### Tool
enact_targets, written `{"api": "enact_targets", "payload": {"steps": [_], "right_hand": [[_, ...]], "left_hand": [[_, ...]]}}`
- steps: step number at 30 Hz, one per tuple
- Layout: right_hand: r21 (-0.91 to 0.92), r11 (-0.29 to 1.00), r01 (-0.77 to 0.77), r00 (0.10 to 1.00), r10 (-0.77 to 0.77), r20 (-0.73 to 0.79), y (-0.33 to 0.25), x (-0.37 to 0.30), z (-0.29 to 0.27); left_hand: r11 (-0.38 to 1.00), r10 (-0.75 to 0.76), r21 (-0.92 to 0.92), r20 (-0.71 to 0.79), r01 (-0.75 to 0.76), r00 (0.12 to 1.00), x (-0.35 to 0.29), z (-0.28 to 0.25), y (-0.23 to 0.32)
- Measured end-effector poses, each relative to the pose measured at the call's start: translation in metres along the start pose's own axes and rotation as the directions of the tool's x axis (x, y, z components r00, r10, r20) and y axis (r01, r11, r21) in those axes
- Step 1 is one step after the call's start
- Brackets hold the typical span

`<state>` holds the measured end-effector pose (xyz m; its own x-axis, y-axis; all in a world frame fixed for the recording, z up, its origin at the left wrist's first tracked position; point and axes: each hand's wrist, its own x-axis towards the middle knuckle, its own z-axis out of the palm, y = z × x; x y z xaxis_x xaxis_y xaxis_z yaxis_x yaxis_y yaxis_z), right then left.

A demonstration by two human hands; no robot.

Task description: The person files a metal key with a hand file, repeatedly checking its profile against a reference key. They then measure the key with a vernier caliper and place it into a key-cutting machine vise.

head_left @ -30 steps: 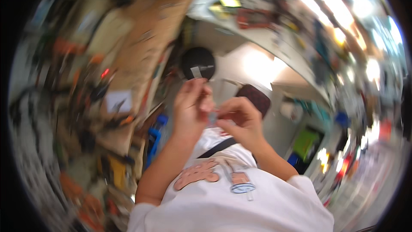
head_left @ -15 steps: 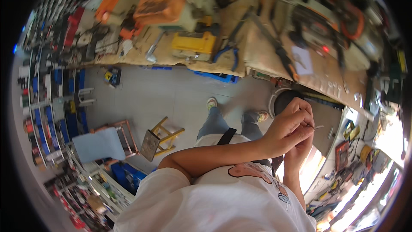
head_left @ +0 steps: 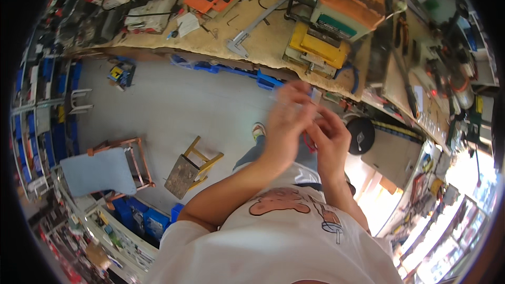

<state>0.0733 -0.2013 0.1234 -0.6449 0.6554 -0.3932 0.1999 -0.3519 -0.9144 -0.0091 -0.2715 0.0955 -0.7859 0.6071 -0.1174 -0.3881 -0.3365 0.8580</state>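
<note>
Both my hands are raised close together in front of my body, just short of the workbench edge. My left hand [head_left: 288, 118] is smeared by motion, and its fingers cannot be made out clearly. Beside it, my right hand [head_left: 332, 135] has thumb and fingers bent together in a pinch. What lies between the fingertips is too small and blurred to name. Something thin and red [head_left: 310, 143] shows below the right fingers. The yellow machine [head_left: 318, 47] on the bench is nearest to my hands, and a caliper [head_left: 240, 44] lies to its left.
An orange-topped machine [head_left: 352, 0] stands behind the yellow one. Pliers [head_left: 402, 34] and other tools crowd the bench's right. On the floor are a small wooden stool [head_left: 183, 176] and a chair with a blue cushion [head_left: 99, 172]. Shelves [head_left: 44, 121] line the left.
My view has turned right and moved closer to the bench. Both hands have shifted left in the picture; the thin, pale piece seen at the fingertips before no longer shows clearly.
</note>
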Motion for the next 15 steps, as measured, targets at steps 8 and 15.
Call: {"api": "enact_targets", "payload": {"steps": [8,15], "right_hand": [[0.34,0.941,-0.005,0.991,-0.041,0.127,-0.005,0.045,0.072],[0.26,0.965,0.025,0.987,-0.064,0.144,-0.014,0.089,0.112]], "left_hand": [[0.905,-0.356,-0.298,-0.142,0.303,0.924,0.028,-0.063,0.048],[0.963,-0.232,-0.198,-0.256,0.184,0.938,0.078,-0.079,0.063]]}}
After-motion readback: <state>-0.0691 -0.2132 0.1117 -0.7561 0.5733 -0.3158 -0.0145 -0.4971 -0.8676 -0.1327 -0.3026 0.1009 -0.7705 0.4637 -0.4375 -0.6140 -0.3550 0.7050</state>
